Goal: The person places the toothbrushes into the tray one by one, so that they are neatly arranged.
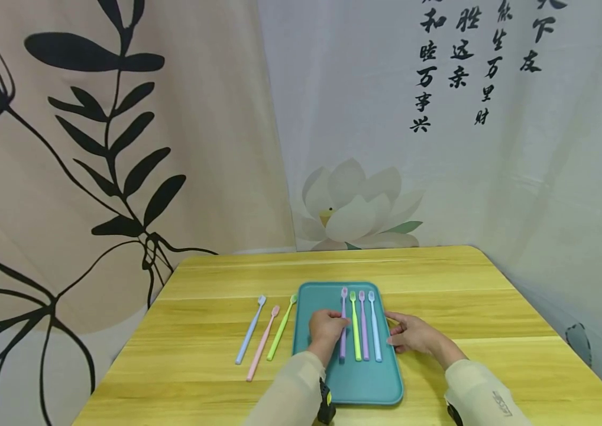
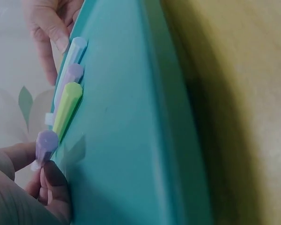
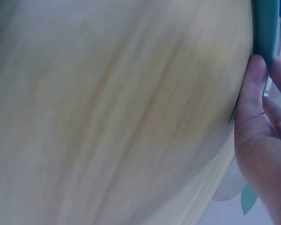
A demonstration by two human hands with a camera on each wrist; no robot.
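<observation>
Left grip [image 1: 325, 331] pinches purple toothbrush [image 1: 342, 348] inside teal tray [image 1: 361, 384], just left of green brush [image 1: 355, 325], lilac brush [image 1: 363, 325], pale blue brush [image 1: 375, 325]. Right grip [image 1: 413, 335] at tray's right edge; I can't tell pinch from touch. Blue brush [image 1: 250, 331], pink brush [image 1: 262, 344], lime brush [image 1: 282, 328] on worktop [image 1: 439, 272], left of tray.

Toothbrushes [image 1: 356, 337] on and left of tray [image 1: 365, 384]

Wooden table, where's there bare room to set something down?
Bare wood on the table lies right of the right hand, left of the three loose toothbrushes, and behind the tray. The tray's near end is bare too. It's crowded between the loose toothbrushes and the tray, and around the left hand and the tray's four toothbrushes.
</observation>
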